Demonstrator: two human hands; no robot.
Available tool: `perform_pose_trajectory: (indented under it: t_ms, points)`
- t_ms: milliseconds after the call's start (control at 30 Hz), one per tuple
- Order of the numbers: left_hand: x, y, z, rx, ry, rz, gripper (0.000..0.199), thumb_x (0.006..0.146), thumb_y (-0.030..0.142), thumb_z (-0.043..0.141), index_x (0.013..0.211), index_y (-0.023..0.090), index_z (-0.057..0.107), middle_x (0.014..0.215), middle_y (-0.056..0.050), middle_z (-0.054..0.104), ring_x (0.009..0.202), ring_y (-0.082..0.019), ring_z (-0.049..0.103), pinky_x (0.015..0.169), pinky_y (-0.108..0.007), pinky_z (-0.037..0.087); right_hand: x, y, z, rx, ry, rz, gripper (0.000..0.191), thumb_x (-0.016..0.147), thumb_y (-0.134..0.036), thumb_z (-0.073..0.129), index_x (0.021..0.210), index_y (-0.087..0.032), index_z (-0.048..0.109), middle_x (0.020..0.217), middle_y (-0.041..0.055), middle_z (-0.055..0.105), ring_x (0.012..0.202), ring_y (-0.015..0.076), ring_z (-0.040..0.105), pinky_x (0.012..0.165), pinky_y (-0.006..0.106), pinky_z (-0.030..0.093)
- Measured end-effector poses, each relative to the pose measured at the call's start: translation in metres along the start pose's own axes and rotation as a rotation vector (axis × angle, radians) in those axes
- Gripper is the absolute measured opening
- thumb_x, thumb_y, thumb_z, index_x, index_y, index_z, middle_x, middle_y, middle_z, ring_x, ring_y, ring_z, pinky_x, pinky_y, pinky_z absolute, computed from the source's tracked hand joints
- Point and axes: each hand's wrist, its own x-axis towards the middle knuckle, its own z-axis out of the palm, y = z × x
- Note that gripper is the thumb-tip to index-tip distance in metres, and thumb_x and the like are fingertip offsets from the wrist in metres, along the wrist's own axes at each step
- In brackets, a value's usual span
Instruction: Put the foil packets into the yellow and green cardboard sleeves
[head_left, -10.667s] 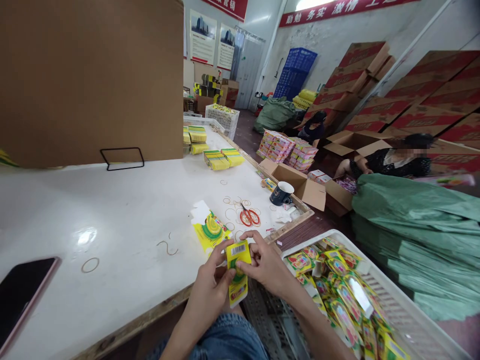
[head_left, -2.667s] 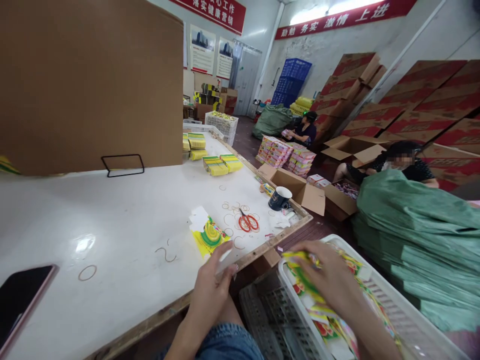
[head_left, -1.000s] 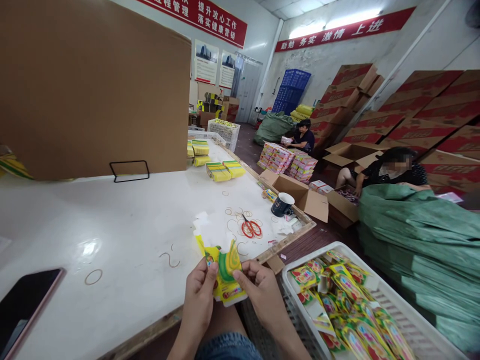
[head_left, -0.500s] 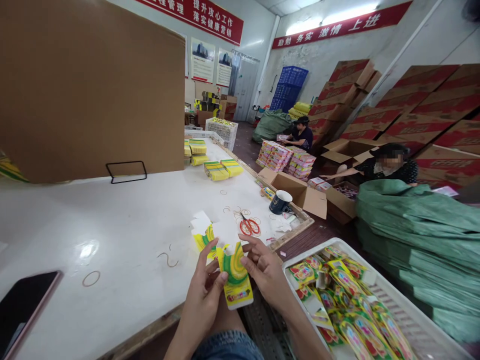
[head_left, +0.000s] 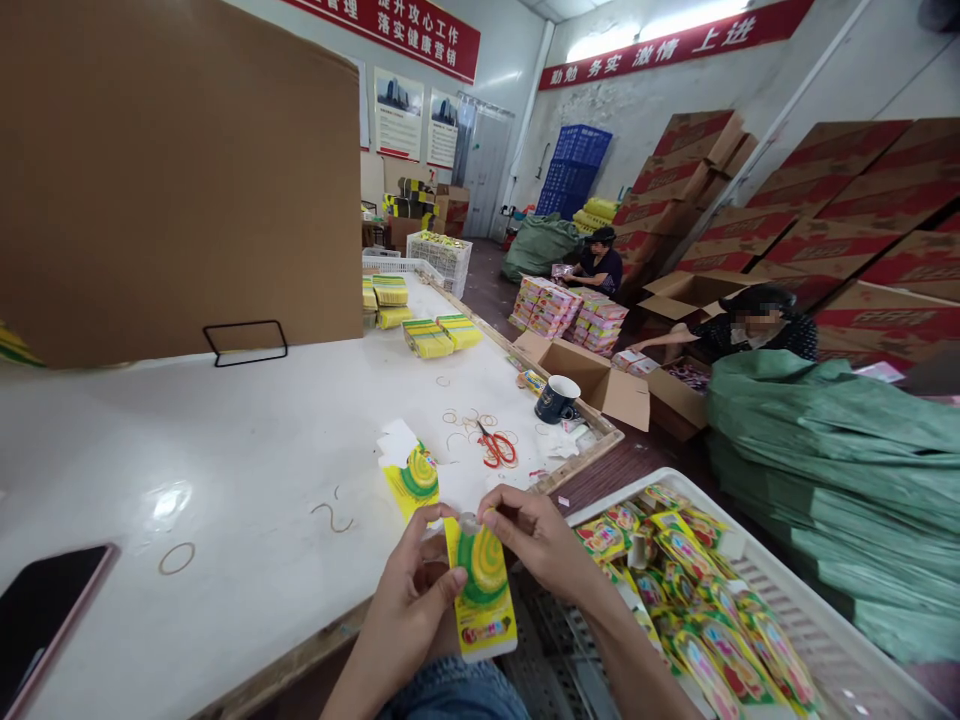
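Between my hands is a yellow and green printed carton (head_left: 484, 590), held upright over my lap at the table's front edge. My left hand (head_left: 420, 585) grips its left side, thumb on the printed face. At its top right corner, my right hand (head_left: 525, 535) pinches the upper edge with thumb and forefinger. Just behind them on the white table (head_left: 255, 470) lies another yellow and green carton (head_left: 416, 475) with white flaps spread out. Red-handled scissors (head_left: 497, 447) rest among loose rubber bands farther back.
A white basket (head_left: 847, 620) full of printed cartons stands at my right. A dark mug (head_left: 557, 399) sits near the table's right edge, a phone (head_left: 52, 620) at the left. Beyond are carton stacks (head_left: 442, 335), a big cardboard sheet (head_left: 180, 180), a green sack (head_left: 825, 470) and two seated people.
The carton in my hands has moved slightly down and right, and its top looks closer to closed. My right hand has shifted from its side to its top corner.
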Motion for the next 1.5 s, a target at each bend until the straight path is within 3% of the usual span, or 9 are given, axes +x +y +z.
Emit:
perform_pose_trajectory:
  t_ms: [67,133,233,367,567,767,1100,1400,1500]
  points:
    - [0.001,-0.002,0.000,-0.024,0.008,0.023,0.076,0.080,0.029,0.067,0.139,0.028,0.019,0.114,-0.012,0.067,0.100,-0.027,0.066,0.083,-0.038,0.052,0.001,0.003,0.002,-0.017,0.074,-0.022,0.021,0.090,-0.036,0.054,0.082,-0.018,0.062,0.075,0.0010,0.057,0.071,0.0149,0.052,0.064,0.025,0.040]
    - [0.002,-0.003,-0.001,-0.036,0.002,0.031,0.085,0.080,0.029,0.067,0.144,0.030,0.009,0.120,-0.013,0.064,0.102,-0.028,0.065,0.085,-0.039,0.052,0.001,0.005,0.006,0.077,0.109,-0.020,0.020,0.090,-0.036,0.054,0.103,-0.021,0.060,0.081,0.0013,0.060,0.075,0.0162,0.055,0.067,0.026,0.043]
    - [0.004,-0.002,-0.003,-0.006,-0.009,0.002,0.072,0.079,0.031,0.067,0.140,0.025,0.027,0.124,-0.015,0.062,0.107,-0.030,0.063,0.085,-0.038,0.052,0.001,0.005,0.006,0.129,0.119,-0.041,0.033,0.090,-0.037,0.053,0.121,-0.026,0.053,0.090,0.0025,0.062,0.082,0.0179,0.058,0.074,0.029,0.046]
    - [0.007,-0.001,-0.003,0.070,0.023,0.023,0.051,0.082,0.030,0.064,0.128,0.024,0.044,0.122,-0.013,0.064,0.106,-0.029,0.064,0.084,-0.036,0.053,0.000,0.000,-0.004,-0.092,0.151,-0.141,0.033,0.093,-0.042,0.046,0.092,-0.020,0.070,0.094,0.0060,0.060,0.095,0.0210,0.054,0.087,0.033,0.041]
    - [0.007,-0.006,0.001,0.181,0.042,0.055,0.049,0.085,0.025,0.058,0.131,0.026,0.043,0.127,-0.010,0.061,0.107,-0.025,0.063,0.088,-0.035,0.052,-0.002,-0.002,-0.002,-0.079,-0.013,0.125,0.036,0.080,-0.025,0.063,0.114,-0.020,0.053,0.060,-0.0089,0.040,0.054,0.0101,0.039,0.051,0.021,0.032]
    - [0.005,-0.002,0.005,0.172,0.030,0.045,0.053,0.084,0.027,0.057,0.134,0.025,0.040,0.129,-0.012,0.060,0.102,-0.026,0.066,0.084,-0.037,0.054,0.000,-0.006,0.008,-0.338,0.113,0.104,0.030,0.077,-0.014,0.055,0.105,-0.021,0.050,0.057,-0.0107,0.038,0.051,0.0100,0.039,0.051,0.021,0.030]
    - [0.003,0.003,0.004,0.137,0.082,0.051,0.052,0.082,0.026,0.061,0.130,0.024,0.043,0.127,-0.012,0.061,0.106,-0.028,0.064,0.086,-0.038,0.053,-0.001,-0.003,0.016,-0.347,0.187,0.083,0.035,0.076,-0.016,0.059,0.109,-0.024,0.050,0.058,-0.0096,0.042,0.052,0.0119,0.044,0.053,0.022,0.032]
    - [0.004,0.001,0.008,0.021,-0.027,0.034,0.053,0.081,0.030,0.064,0.130,0.024,0.045,0.119,-0.012,0.067,0.109,-0.030,0.063,0.090,-0.042,0.051,-0.012,0.006,0.002,0.019,0.151,0.029,0.020,0.085,-0.036,0.057,0.098,-0.021,0.063,0.083,0.0020,0.063,0.072,0.0171,0.056,0.065,0.028,0.045]
    - [0.014,-0.008,0.003,0.270,0.053,0.163,0.046,0.084,0.030,0.059,0.129,0.024,0.051,0.131,-0.012,0.059,0.126,-0.029,0.050,0.105,-0.045,0.039,-0.032,0.000,-0.032,-0.294,0.310,0.063,0.018,0.083,-0.035,0.058,0.093,-0.022,0.066,0.085,0.0045,0.067,0.073,0.0217,0.059,0.067,0.033,0.045]
